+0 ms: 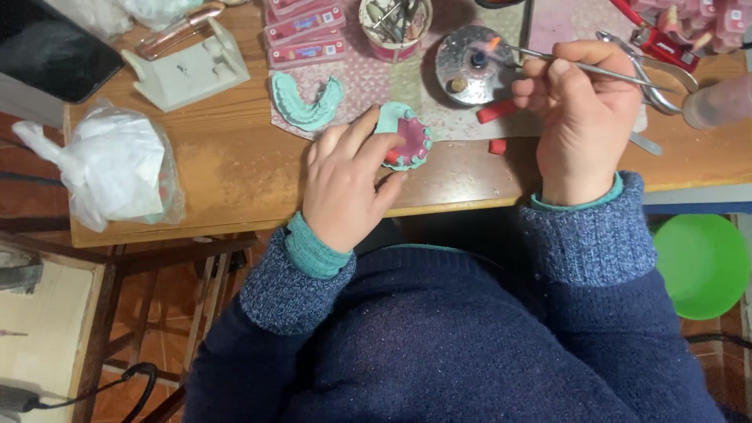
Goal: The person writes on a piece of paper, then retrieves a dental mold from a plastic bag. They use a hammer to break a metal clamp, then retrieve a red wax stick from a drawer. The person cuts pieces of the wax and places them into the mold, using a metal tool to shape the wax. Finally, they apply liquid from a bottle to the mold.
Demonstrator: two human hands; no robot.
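Note:
My left hand (345, 184) grips a teal dental cast (407, 137) topped with dark pink wax, resting at the wooden table's front edge. My right hand (583, 110) holds a thin metal instrument (603, 69) whose tip sits in the small flame of a round metal burner (470, 55). A second teal jaw cast (305, 102) lies on the patterned mat to the left.
Red wax pieces (498, 111) lie beside the burner. A cup of tools (395, 23), pink flat boxes (305, 31), a white stand (188, 70) and a white plastic bag (117, 168) occupy the wooden table (235, 176). A green bowl (701, 262) sits lower right.

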